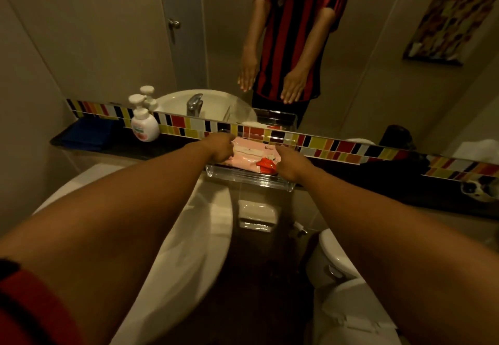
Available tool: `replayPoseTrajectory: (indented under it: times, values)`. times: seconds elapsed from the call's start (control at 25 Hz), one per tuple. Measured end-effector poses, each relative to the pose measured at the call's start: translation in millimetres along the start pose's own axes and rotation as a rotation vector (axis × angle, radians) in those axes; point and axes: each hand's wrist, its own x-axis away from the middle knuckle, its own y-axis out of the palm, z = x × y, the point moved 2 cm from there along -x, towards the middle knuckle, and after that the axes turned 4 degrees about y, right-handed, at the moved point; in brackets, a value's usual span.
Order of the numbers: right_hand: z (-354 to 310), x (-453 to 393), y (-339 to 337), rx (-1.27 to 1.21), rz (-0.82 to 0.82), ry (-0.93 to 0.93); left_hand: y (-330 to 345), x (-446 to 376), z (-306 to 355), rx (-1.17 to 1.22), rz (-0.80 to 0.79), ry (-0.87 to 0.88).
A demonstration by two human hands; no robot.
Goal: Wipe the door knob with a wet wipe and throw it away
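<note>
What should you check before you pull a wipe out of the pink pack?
1. Left hand on the pink wipes pack: ok, at its left end.
2. Right hand on the pack: ok, at its right end.
3. Pack sits in the clear tray on the ledge: ok.
4. Pack flap open: cannot tell.
5. A wipe already out: not ok, none visible.
6. Door knob located: ok, seen in the mirror.

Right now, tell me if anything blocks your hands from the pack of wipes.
Nothing visible does. The left hand and right hand are already at either end of the pink pack of wipes, which lies in an open-topped clear tray on the ledge. Whether the pack's flap is open, I cannot tell.
</note>
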Motion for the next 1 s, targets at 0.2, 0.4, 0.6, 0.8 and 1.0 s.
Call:
replayPoseTrajectory:
  times: [0.2, 0.4, 0.6, 0.8, 1.0]
  values:
    - [-2, -64, 34, 0.035, -0.052, 0.067, 36, -65, -27, 0.012, -0.093, 0.049]
    - [-8, -101, 62, 0.026, -0.14, 0.08, 59, -105, -48, -0.101, -0.112, 0.068]
    - [-1, -113, 79, 0.095, -0.147, 0.049, 89, -121, -52, -0.2, -0.203, 0.034]
    - [0, -115, 81, 0.243, -0.191, -0.038, 99, -127, -54, -0.318, -0.218, 0.061]
    - [-13, -116, 65, 0.158, -0.217, 0.044, 80, -121, -51, -0.259, -0.249, 0.068]
